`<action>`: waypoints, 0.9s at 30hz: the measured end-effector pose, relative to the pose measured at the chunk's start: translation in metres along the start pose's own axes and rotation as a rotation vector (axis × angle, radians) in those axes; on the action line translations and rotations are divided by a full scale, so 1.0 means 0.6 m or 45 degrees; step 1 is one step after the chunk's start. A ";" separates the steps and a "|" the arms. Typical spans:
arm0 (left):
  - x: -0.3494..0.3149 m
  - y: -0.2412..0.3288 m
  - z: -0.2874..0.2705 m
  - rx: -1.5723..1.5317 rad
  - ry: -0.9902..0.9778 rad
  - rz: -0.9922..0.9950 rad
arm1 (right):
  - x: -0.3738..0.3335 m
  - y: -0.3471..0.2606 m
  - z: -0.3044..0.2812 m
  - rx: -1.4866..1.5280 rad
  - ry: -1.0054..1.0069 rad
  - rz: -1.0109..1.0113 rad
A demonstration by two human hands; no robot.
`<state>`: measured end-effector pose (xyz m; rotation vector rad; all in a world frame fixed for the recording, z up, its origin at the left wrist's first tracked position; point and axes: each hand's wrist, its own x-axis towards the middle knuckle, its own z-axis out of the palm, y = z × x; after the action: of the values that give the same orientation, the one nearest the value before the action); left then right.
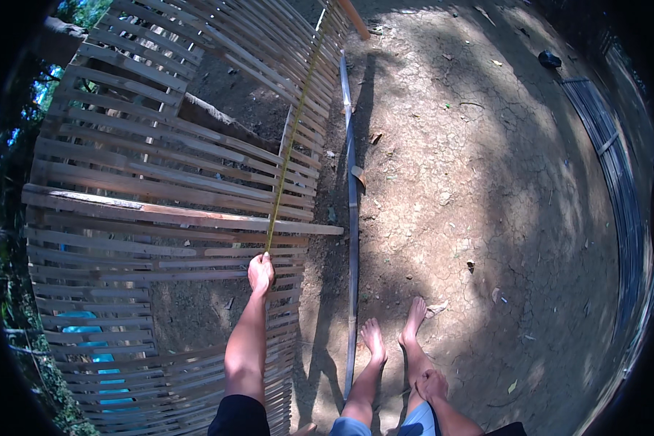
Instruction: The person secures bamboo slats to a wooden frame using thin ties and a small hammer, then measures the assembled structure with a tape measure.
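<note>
My left arm reaches forward to a slatted wooden fence panel. Pinched in my left hand (261,274) is the near end of a yellow measuring tape (289,142). The tape runs taut away from me along the slats to the far top of the panel (174,138). Its far end is too distant to make out. My right hand (434,385) rests by my bent right leg, its fingers curled in with nothing visible in them. A thicker wooden bar (189,215) crosses the panel just beyond my left hand.
A long thin strip (352,218) lies on the cracked dirt ground (443,182) beside the panel. My bare feet (414,317) stand right of it. A bundle of dark slats (607,160) and a black object (549,59) lie at right. Turquoise material (98,349) shows behind the slats.
</note>
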<state>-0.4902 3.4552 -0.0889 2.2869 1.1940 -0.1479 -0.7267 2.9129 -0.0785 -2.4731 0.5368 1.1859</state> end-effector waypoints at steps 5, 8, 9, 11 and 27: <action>0.001 -0.002 0.000 0.005 0.009 0.017 | 0.000 -0.002 -0.002 0.026 -0.008 0.021; 0.004 -0.008 0.004 0.007 0.031 0.033 | 0.002 0.003 0.003 0.009 -0.015 0.021; 0.002 -0.004 0.003 -0.004 0.024 0.026 | 0.003 0.005 0.003 0.009 -0.018 0.014; 0.000 -0.003 0.004 -0.016 0.015 0.030 | 0.002 0.009 0.003 0.008 -0.025 0.001; -0.001 -0.005 -0.001 0.004 0.012 0.036 | 0.000 -0.004 -0.006 0.019 -0.021 0.021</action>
<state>-0.4928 3.4565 -0.0892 2.3085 1.1670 -0.1287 -0.7232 2.9133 -0.0761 -2.4491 0.5601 1.2027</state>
